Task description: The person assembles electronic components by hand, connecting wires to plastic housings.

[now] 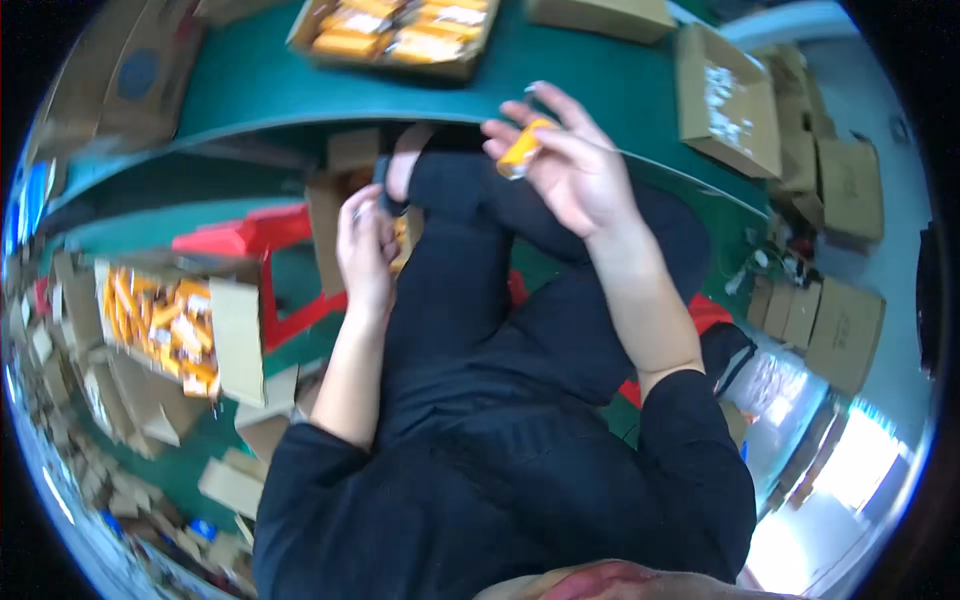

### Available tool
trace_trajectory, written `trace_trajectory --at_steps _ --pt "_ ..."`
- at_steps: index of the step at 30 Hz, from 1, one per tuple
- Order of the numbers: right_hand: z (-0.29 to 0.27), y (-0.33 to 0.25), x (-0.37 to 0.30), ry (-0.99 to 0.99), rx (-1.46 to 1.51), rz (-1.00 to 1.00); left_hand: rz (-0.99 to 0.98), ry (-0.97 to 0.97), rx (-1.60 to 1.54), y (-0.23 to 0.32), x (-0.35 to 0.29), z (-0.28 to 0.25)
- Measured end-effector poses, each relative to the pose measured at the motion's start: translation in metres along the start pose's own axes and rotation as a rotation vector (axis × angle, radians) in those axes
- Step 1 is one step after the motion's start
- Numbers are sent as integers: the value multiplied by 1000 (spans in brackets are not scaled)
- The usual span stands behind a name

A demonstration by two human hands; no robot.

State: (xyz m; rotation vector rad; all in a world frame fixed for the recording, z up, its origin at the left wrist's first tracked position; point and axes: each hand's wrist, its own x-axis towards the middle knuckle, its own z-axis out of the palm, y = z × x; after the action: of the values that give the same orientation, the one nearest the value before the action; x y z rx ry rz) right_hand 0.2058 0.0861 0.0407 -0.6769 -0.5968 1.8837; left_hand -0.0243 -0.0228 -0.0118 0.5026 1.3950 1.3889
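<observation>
Am seeing right hand (pixel 575 170) pinching orange packet (pixel 522 150); left hand (pixel 365 245) closing on dark item (pixel 385 185); box (pixel 170 320) remaining full.

Two hands were in view, the left hand (pixel 365 245) and the right hand (pixel 565 165). One orange packet (pixel 524 148) sat in the right. Two open cartons of orange packets showed: one on the table (pixel 395 35), one at the left (pixel 175 320).

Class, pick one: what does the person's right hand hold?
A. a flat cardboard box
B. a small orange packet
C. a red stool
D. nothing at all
B: the right hand has its fingers closed round a small orange packet, raised above the knees.
</observation>
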Motion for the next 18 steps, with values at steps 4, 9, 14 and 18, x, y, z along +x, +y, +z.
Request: trace_trajectory --at_steps 4,9,14,18 --pt "16 30 -16 -9 -128 194 113 19 -63 -1 11 -17" --pt "47 96 -37 55 -39 381 357 63 24 14 11 -44" --pt "38 110 -37 -108 -194 372 669 -54 486 47 -15 -13" --pt "23 110 -26 -239 -211 467 773 -660 881 103 -62 56"
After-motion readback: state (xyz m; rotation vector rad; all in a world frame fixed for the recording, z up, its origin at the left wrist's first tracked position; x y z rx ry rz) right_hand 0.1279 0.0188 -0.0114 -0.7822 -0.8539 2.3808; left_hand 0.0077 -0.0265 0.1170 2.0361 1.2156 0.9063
